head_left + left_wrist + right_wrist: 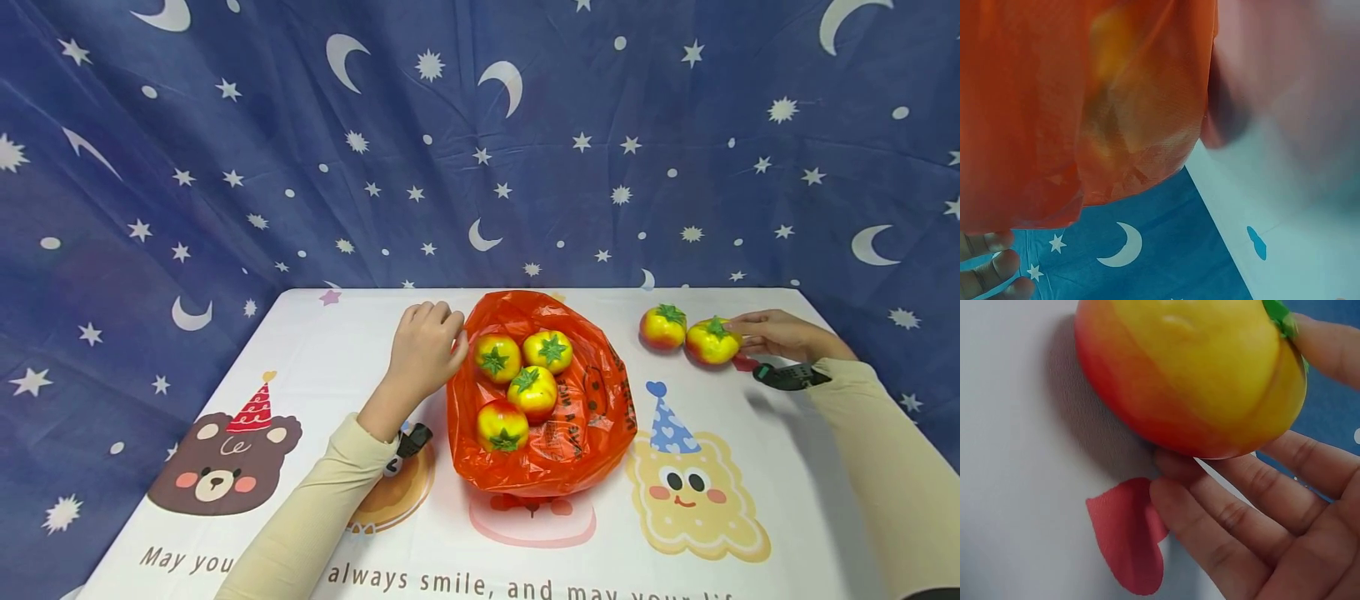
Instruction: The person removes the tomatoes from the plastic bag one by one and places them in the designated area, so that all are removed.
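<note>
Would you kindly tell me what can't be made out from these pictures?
Head view: some lettering, hidden by the left sleeve or cut by the bottom edge.
Left wrist view: contents of the red bag, blurred behind its film; the left hand, mostly beyond the left edge.
Right wrist view: part of the fruit, cut off by the top edge.

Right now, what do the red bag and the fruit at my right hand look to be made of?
Red bag: very likely thin plastic film, glossy; it crinkles, and yellow shows through in the left wrist view.
Yellow-red fruit at the right hand: perhaps moulded plastic or coated foam, smooth with a slight sheen; its colour blend looks painted, though the core is hidden.
</note>
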Tool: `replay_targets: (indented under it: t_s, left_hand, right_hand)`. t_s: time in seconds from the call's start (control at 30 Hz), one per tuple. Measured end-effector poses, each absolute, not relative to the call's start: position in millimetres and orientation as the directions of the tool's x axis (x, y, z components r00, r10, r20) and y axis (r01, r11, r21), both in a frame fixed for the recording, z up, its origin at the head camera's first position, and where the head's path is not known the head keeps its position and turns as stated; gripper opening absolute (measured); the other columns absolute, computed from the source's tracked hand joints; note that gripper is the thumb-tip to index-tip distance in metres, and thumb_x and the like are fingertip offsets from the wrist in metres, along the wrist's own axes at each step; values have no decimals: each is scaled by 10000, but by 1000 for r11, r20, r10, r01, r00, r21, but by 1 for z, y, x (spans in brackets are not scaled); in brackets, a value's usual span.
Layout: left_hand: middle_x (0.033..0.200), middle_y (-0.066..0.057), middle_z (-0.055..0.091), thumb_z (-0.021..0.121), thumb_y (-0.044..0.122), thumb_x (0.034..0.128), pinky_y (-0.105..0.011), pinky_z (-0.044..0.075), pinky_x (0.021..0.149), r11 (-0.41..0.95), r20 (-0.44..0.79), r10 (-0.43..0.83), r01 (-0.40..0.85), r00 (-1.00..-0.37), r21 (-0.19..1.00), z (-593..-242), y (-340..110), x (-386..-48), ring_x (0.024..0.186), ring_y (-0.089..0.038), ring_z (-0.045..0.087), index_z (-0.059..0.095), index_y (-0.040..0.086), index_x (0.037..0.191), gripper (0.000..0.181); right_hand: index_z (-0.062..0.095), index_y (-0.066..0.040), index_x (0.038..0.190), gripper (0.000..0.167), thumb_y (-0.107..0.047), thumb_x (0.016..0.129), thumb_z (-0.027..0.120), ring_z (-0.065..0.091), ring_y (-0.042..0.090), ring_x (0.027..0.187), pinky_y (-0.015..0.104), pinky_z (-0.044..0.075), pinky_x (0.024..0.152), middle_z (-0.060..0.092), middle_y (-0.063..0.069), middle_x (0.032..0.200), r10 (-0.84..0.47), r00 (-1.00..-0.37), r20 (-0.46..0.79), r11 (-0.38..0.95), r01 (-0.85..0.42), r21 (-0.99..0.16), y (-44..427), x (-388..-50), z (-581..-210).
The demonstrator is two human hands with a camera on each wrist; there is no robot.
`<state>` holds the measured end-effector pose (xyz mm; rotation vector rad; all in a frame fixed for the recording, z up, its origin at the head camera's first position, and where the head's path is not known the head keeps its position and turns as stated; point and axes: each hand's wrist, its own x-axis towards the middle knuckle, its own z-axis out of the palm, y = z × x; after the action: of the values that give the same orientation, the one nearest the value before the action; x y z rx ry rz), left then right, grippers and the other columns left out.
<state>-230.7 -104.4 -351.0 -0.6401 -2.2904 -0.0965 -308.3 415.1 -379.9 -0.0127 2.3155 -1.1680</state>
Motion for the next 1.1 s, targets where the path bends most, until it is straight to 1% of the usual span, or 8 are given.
replay_targets:
  t_s: [0.3,0.47,0.6,0.7,0.87,0.93,1.03,1.1]
  left_hand:
    - [710,-62,541,597,130,799,-386,464,755,868,694,420,482,-585,-119,-351,-104,-231,683,-235,516,592,74,751,74]
    - [714,-61,544,594,133,803,-388,462,762,870,688,419,479,-592,-118,-351,-104,-232,689,-237,519,595,75,752,77]
    - [717,-62,546,593,139,809,-389,462,766,871,681,419,478,-601,-114,-350,-104,-232,693,-239,521,596,75,757,82]
    - [717,-63,545,592,139,810,-389,461,766,871,679,420,478,-603,-114,-350,-103,-232,693,-241,520,592,75,754,85]
    - [716,-63,539,593,140,811,-389,459,761,871,678,421,478,-603,-115,-351,-103,-232,690,-243,518,582,78,746,90]
    - [716,-62,538,593,140,811,-387,459,761,871,678,421,478,-603,-115,-351,-103,-233,689,-241,517,582,80,747,89]
    - [717,-62,538,589,142,813,-385,458,763,871,677,420,478,-604,-115,-351,-103,-233,689,-241,515,583,82,747,90]
    - [716,-62,536,587,140,813,-385,457,764,871,676,419,478,-606,-112,-351,-103,-233,688,-239,513,582,81,746,90]
  right_hand:
    - [146,208,1388,728,-338,986,411,598,12,893,345,522,896,570,3,1140,-239,-858,-455,625,223,-748,416,-307,-381]
    - [140,205,1391,734,-355,989,391,597,27,921,362,514,910,548,135,1228,-232,-862,-450,640,213,-738,418,-308,-383]
    - [124,195,1399,743,-383,994,355,579,68,983,379,495,943,352,358,1369,-229,-859,-457,671,201,-714,419,-308,-384]
    - [112,183,1407,753,-405,993,336,557,75,997,380,487,956,197,388,1434,-223,-859,-461,681,201,-704,419,-307,-384]
    - [118,159,1418,753,-426,992,329,536,64,996,360,494,950,179,375,1446,-227,-864,-449,672,194,-715,423,-306,-387]
    - [143,147,1419,733,-419,993,333,535,77,1007,365,498,943,254,352,1424,-234,-870,-434,662,185,-727,425,-306,-389]
    - [160,128,1421,711,-411,995,340,536,84,1016,377,503,935,478,151,1286,-246,-875,-417,643,175,-746,430,-306,-392]
    - [164,115,1424,698,-402,994,354,544,65,1001,374,507,928,495,-37,1195,-245,-880,-407,627,177,-759,433,-306,-394]
